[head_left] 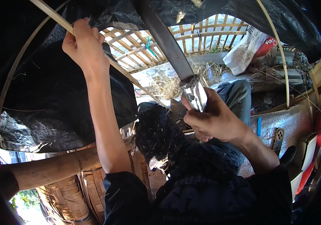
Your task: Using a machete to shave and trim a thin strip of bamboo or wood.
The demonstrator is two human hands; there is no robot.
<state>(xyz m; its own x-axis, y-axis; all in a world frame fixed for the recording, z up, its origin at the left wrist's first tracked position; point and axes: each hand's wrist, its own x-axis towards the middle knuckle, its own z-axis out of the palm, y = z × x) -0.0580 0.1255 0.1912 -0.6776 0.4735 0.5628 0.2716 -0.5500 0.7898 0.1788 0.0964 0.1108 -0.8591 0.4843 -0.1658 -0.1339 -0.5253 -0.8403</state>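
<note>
Pale strip (53, 15) and knife (168, 45), both gripped
My left fingers (81, 27) clutch the strip; my right fingers (197, 119) clasp the handle (195, 96), blade beyond them.

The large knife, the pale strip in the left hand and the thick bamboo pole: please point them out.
Large knife (170, 48), head view: the blade.
Pale strip (61, 21), head view: its upper part.
Thick bamboo pole (60, 170), head view: its middle.

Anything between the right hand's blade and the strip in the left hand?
Nothing visible. The gap between the blade in the right hand and the strip in the left hand looks open; the slatted lattice shows behind it.
</note>
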